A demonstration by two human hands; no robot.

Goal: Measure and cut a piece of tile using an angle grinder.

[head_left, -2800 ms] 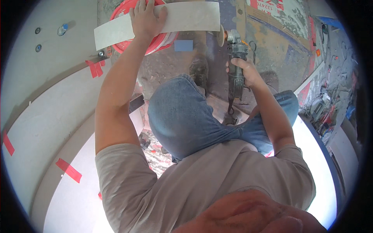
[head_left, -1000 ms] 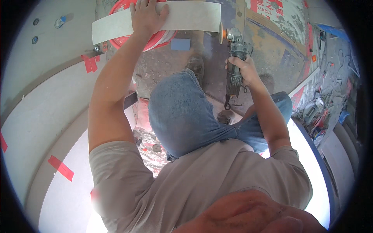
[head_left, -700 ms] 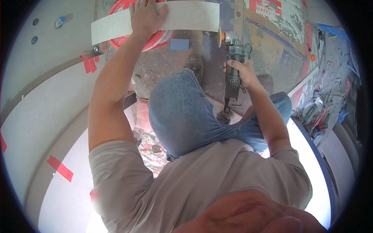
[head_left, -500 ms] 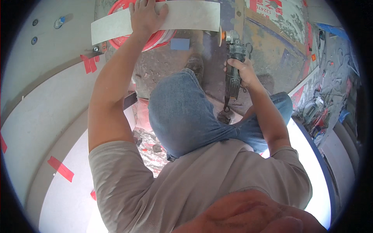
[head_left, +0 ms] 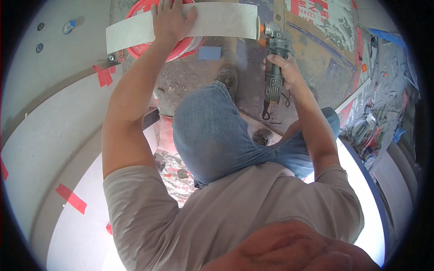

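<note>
My left hand (head_left: 174, 25) lies spread on a long pale strip of board or tile (head_left: 226, 19), pressing it across the top of a red-rimmed bucket (head_left: 138, 46). My right hand (head_left: 285, 67) is closed around the body of a dark angle grinder (head_left: 274, 83), held upright in the picture with its head toward the top. The grinder's disc (head_left: 258, 28) is at the strip's right end; whether it touches cannot be told. A small blue-grey rectangular piece (head_left: 209, 53) lies just below the bucket.
A cardboard sheet (head_left: 316, 34) and a printed white-and-red bag (head_left: 316, 9) lie at upper right. Tools and debris (head_left: 370, 135) clutter the right side. Pale panels (head_left: 54, 104) with red tape (head_left: 71, 198) curve along the left. My bent, jeans-clad leg (head_left: 212, 131) fills the middle.
My right hand and the grinder have moved up in the picture, bringing the disc alongside the strip's end. The strip and my left hand have shifted very slightly downward.
</note>
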